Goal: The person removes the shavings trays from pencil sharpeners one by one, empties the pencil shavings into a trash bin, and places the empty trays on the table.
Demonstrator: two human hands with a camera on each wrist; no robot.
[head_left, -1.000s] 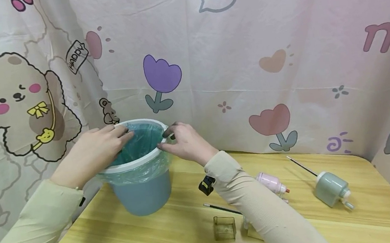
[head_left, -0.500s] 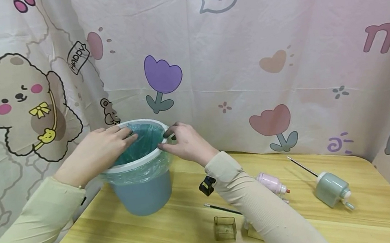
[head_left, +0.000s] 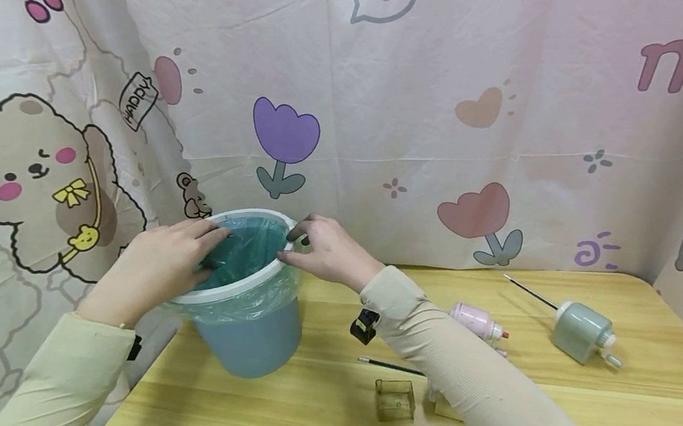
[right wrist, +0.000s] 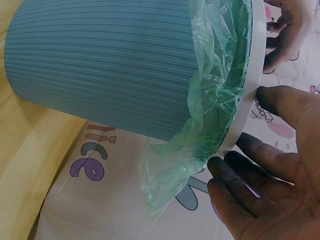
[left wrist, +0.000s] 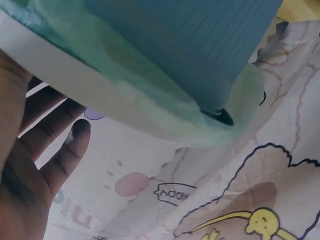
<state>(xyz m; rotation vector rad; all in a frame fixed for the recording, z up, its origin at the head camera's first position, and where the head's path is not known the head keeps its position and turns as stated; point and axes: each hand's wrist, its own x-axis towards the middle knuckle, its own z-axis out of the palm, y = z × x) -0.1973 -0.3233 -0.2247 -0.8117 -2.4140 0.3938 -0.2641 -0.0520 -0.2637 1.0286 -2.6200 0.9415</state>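
Note:
A blue trash can (head_left: 253, 343) stands upright on the table, with a green plastic bag (head_left: 252, 241) lining it and folded over its outside. A white ring (head_left: 253, 281) runs round the top over the bag. Above the left side of the ring lies my left hand (head_left: 157, 266), fingers loosely extended over the opening; in the left wrist view they show apart from one another. With thumb and fingertips, my right hand (head_left: 330, 254) grips the ring's right edge. Dark smudges cover the fingertips (right wrist: 270, 100) in the right wrist view, where a loose bag end hangs down.
On the wooden table (head_left: 266, 424) lie a grey-green bottle (head_left: 582, 332), a pink bottle (head_left: 473, 319) partly behind the right sleeve, a small brownish clear box (head_left: 395, 400) and a thin dark stick (head_left: 390, 365). A printed curtain (head_left: 365, 95) hangs behind.
My left hand shifts slightly right, then back left along the ring, its fingers changing pose over the opening. My right hand stays at the ring's right edge.

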